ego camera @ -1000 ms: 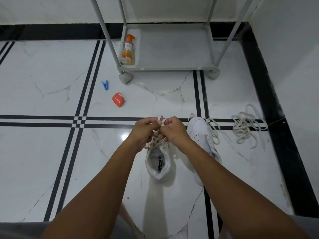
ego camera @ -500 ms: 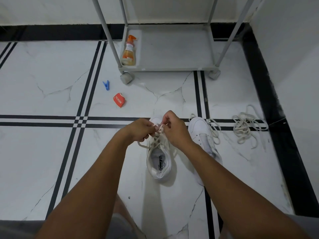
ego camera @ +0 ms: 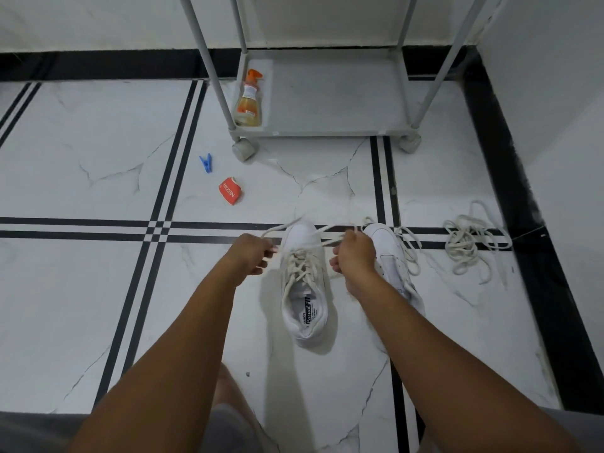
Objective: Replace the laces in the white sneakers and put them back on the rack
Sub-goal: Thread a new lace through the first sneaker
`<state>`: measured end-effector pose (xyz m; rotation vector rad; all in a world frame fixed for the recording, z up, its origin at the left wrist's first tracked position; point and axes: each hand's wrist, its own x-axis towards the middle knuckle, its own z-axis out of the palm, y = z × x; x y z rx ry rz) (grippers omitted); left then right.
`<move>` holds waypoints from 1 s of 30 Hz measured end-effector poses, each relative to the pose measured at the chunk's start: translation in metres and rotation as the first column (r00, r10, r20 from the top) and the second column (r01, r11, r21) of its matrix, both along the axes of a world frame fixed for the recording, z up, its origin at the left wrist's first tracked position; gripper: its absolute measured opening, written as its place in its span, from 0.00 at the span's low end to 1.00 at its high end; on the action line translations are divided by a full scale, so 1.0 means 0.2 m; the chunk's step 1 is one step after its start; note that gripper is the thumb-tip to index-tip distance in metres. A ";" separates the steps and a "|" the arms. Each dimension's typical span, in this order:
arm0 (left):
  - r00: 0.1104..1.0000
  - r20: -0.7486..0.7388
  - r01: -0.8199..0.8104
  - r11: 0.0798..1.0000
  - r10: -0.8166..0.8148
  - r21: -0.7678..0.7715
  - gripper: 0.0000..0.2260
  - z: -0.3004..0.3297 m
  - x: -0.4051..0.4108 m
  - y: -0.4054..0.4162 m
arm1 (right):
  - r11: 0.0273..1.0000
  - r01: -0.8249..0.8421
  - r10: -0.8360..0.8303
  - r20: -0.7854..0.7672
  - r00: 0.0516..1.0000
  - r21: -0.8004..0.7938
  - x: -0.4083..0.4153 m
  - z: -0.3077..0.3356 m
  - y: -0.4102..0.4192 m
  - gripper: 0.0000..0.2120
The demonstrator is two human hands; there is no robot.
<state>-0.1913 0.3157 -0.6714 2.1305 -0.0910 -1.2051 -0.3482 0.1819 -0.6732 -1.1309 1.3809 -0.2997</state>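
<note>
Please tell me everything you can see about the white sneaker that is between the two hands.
The white low-top sneaker stands upright on the marble-look floor, toe pointing away toward the rack, heel near the person. Its upper looks like smooth leather or a synthetic. An off-white flat lace criss-crosses its eyelets. The insole carries dark printed lettering. The left hand and the right hand each grip one lace end, pulled out to the sides. A second white sneaker lies just to its right.

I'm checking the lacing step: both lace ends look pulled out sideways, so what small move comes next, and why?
Probably cross the two ends and tie them. The left hand and right hand each pinch an end of the cream lace, already threaded up the white sneaker on the floor.
</note>
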 end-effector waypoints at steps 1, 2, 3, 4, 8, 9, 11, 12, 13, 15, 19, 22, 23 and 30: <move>0.989 0.110 0.086 0.986 -0.102 0.145 0.10 -0.05 0.02 0.04 | 0.974 0.135 -0.138 0.001 0.990 0.179 -0.03 0.00 -0.02 0.12; 0.963 0.177 0.146 0.948 -0.201 0.282 0.11 -0.08 0.04 0.08 | 0.926 0.220 -0.226 -0.017 0.974 0.306 -0.05 -0.01 -0.03 0.11; 0.937 0.207 0.181 0.901 -0.280 0.395 0.14 -0.10 0.04 0.13 | 0.900 0.237 -0.235 -0.052 0.971 0.366 -0.08 -0.02 -0.04 0.09; 0.908 0.236 0.201 0.855 -0.345 0.477 0.17 -0.12 0.03 0.17 | 0.907 0.212 -0.188 -0.102 0.977 0.363 -0.10 -0.01 -0.04 0.10; 0.840 0.312 0.381 0.892 -0.444 0.244 0.28 -0.19 -0.03 0.21 | 0.776 -0.583 0.433 -0.469 0.770 -0.241 -0.14 -0.05 0.04 0.32; 0.869 0.237 0.422 0.900 -0.435 0.108 0.25 -0.19 -0.05 0.19 | 0.660 -0.701 0.562 -0.442 0.699 -0.270 -0.13 -0.05 0.06 0.32; 0.903 0.115 0.420 0.907 -0.415 -0.026 0.12 -0.20 -0.10 0.15 | 0.527 -0.819 0.736 -0.359 0.573 -0.227 -0.10 -0.08 0.09 0.24; 0.904 0.142 0.411 0.912 -0.404 -0.018 0.05 -0.20 -0.13 0.14 | 0.491 -0.841 0.755 -0.370 0.541 -0.229 -0.09 -0.08 0.10 0.17; 0.897 0.200 0.405 0.914 -0.395 -0.009 0.02 -0.21 -0.15 0.13 | 0.481 -0.838 0.743 -0.390 0.545 -0.256 -0.09 -0.10 0.11 0.11; 0.866 0.306 0.409 0.912 -0.395 0.020 0.07 -0.23 -0.17 0.13 | 0.498 -0.818 0.701 -0.423 0.575 -0.287 -0.08 -0.11 0.10 0.07; 0.764 0.319 0.490 0.826 -0.561 0.281 0.10 -0.25 -0.13 0.17 | 0.567 -0.803 0.634 -0.524 0.568 -0.184 -0.13 -0.11 0.02 0.08; 0.971 0.071 0.224 0.974 -0.227 0.045 0.13 -0.20 -0.12 0.18 | 0.686 -0.725 0.722 -0.176 0.669 0.059 -0.19 -0.06 -0.06 0.09; 0.996 -0.081 0.032 0.994 -0.041 -0.105 0.12 -0.18 -0.12 0.18 | 0.707 -0.692 0.697 0.018 0.716 0.145 -0.20 -0.03 -0.07 0.08; 0.903 -0.429 -0.195 0.851 -0.039 -0.488 0.12 -0.05 -0.15 0.10 | 0.829 -0.473 0.289 0.496 0.819 0.298 -0.11 -0.04 -0.03 0.13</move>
